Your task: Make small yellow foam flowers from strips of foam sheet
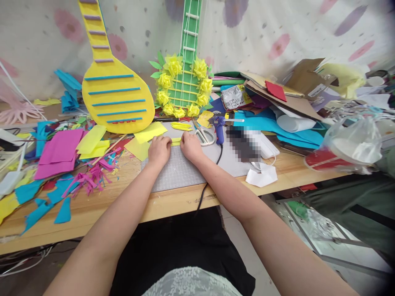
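Note:
Between my two hands lies a narrow yellow paper strip (175, 142), low over the grey cutting mat (175, 170). My left hand (159, 151) has its fingers closed on the strip's left end. On the right end, my right hand (190, 146) pinches it with curled fingers. Just beyond them is a small pile of thin yellow paper strips (181, 126). Scissors with white handles (207, 137) rest beside my right hand, and a purple hot glue gun (219, 129) with a glue stick lies further right. Yellow paper sheets (137, 149) are near my left hand.
A yellow lute-shaped craft (119, 92) and a green one with yellow paper flowers (189, 41) lean at the back. Magenta paper (60, 152) and scraps cover the left. Blue sheets (262, 123) and a red bucket (328, 157) stand right. The glue gun's cord (205, 187) hangs over the edge.

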A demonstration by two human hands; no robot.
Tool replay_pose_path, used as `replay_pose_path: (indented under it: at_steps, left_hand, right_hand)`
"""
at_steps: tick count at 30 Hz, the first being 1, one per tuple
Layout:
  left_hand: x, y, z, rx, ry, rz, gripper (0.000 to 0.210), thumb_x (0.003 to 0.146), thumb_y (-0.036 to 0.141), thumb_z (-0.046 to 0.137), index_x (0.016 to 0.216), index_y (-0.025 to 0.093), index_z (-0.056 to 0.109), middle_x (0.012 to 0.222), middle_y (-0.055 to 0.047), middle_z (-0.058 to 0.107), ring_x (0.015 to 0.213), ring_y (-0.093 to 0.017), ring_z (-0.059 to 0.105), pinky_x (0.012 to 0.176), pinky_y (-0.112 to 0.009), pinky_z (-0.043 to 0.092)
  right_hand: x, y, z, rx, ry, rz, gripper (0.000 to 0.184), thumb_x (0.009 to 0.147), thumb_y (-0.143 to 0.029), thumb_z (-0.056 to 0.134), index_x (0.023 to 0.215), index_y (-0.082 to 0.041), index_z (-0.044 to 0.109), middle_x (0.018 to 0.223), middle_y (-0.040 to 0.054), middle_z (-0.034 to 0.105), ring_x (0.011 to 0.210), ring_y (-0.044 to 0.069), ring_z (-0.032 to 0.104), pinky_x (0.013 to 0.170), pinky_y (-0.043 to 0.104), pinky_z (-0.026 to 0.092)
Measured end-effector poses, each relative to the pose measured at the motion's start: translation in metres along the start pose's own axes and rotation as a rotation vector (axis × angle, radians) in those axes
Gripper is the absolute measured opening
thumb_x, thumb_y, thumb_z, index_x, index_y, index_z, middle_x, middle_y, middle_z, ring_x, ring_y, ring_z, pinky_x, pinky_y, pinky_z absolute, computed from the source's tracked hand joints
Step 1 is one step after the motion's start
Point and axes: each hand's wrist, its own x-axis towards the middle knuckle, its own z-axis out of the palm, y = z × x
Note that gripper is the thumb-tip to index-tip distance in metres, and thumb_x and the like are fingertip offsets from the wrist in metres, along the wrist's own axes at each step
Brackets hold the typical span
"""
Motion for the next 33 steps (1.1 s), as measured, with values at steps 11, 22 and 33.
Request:
replay_pose_path:
  at_steps: [11,22,33]
  left_hand:
    - [0.001,-0.001,0.001,-0.04,0.001,-0.005,0.023,0.083,0.021,0.043,0.089,0.023,0.065,0.097,-0.006,0.066,0.101,-0.026,0.049,0.079,-0.038,0.044]
    - [0.002,-0.001,0.002,-0.077,0.017,-0.024,0.018,0.079,0.021,0.048,0.082,0.023,0.065,0.094,-0.005,0.067,0.098,-0.025,0.05,0.079,-0.037,0.045]
    - [0.002,-0.001,0.003,-0.072,0.03,-0.02,0.016,0.077,0.022,0.05,0.079,0.022,0.066,0.093,-0.004,0.067,0.096,-0.025,0.05,0.079,-0.035,0.044]
  right_hand:
    - [0.0,-0.002,-0.002,-0.036,-0.014,0.01,0.021,0.084,-0.009,0.035,0.097,-0.011,0.052,0.092,0.0179,0.063,0.09,0.027,0.054,0.084,0.04,0.037]
    - [0.0,0.0,0.003,-0.1,0.003,-0.032,0.023,0.083,-0.009,0.036,0.098,-0.011,0.054,0.094,0.0178,0.063,0.09,0.028,0.054,0.082,0.04,0.039]
    - [-0.007,-0.011,-0.002,-0.12,0.01,-0.014,0.033,0.084,-0.034,0.051,0.105,-0.009,0.05,0.102,0.0196,0.06,0.1,0.03,0.051,0.086,0.041,0.039]
